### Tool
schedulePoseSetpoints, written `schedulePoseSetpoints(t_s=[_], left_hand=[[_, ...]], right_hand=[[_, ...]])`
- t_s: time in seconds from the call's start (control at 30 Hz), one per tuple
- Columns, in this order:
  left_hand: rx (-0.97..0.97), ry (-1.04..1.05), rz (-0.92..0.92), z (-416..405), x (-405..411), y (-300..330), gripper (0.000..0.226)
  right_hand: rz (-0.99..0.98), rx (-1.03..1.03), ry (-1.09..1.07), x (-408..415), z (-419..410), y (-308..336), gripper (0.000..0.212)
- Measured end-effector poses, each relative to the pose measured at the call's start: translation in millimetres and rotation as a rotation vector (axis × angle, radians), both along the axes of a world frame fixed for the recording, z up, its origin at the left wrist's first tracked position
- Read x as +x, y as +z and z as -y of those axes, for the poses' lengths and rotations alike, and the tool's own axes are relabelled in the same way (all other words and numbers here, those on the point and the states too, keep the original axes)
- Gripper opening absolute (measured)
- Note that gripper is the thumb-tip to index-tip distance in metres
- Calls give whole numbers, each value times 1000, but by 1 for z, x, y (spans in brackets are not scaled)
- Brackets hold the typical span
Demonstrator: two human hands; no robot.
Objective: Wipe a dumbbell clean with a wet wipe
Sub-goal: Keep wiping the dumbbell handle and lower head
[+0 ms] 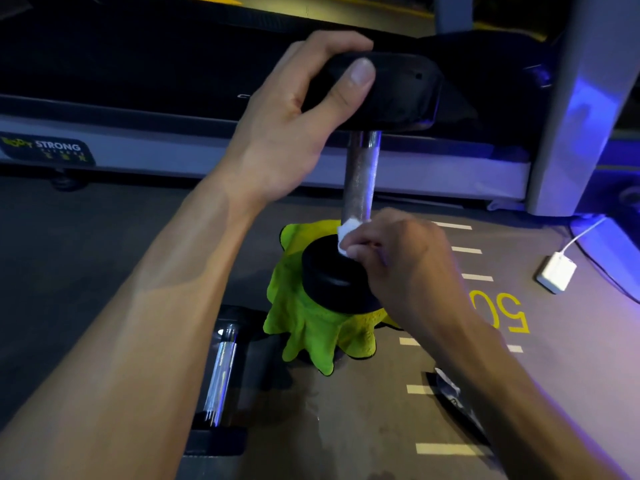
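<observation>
Dumbbell [362,174] stood upright on green cloth [311,327]; top head clamped by left hand [294,126]. Wet wipe [346,233] pinched by right hand [401,258] against handle base, 6 o'clock.

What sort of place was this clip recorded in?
Most likely a gym floor. A treadmill carries a "Body Strong" label, a second dumbbell lies on the floor, and yellow lane markings with a number are painted on it.

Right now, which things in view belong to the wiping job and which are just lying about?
In use: dumbbell, stood on end on the green cloth; wipe pinched in the right hand; left hand gripping the top head.

Lying about: second dumbbell, white adapter, dark wrapper, treadmill.
</observation>
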State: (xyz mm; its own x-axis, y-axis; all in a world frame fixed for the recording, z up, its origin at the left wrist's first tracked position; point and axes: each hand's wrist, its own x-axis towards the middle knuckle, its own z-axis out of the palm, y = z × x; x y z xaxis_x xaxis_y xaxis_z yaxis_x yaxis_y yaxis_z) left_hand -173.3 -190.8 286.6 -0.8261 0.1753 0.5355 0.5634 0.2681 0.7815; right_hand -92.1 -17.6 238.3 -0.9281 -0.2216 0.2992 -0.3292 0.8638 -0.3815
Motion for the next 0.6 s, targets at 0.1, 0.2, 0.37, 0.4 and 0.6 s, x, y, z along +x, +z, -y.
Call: schedulePoseSetpoints(t_s=[0.1, 0.2, 0.37, 0.4, 0.6], left_hand=[[-6, -15, 26, 1, -1, 1, 32], [-19, -13, 36, -2, -2, 3, 36], [-7, -18, 27, -2, -4, 2, 34], [-4, -29, 27, -3, -3, 2, 34], [0, -24, 17, 0, -1, 3, 31]], right_hand=[[-278, -56, 10, -20, 1, 12, 11], [-247, -102, 40, -25, -4, 13, 9], [141, 27, 110, -14, -15, 6, 13], [92, 20, 107, -17, -12, 10, 11], [-73, 91, 89, -12, 2, 15, 15]])
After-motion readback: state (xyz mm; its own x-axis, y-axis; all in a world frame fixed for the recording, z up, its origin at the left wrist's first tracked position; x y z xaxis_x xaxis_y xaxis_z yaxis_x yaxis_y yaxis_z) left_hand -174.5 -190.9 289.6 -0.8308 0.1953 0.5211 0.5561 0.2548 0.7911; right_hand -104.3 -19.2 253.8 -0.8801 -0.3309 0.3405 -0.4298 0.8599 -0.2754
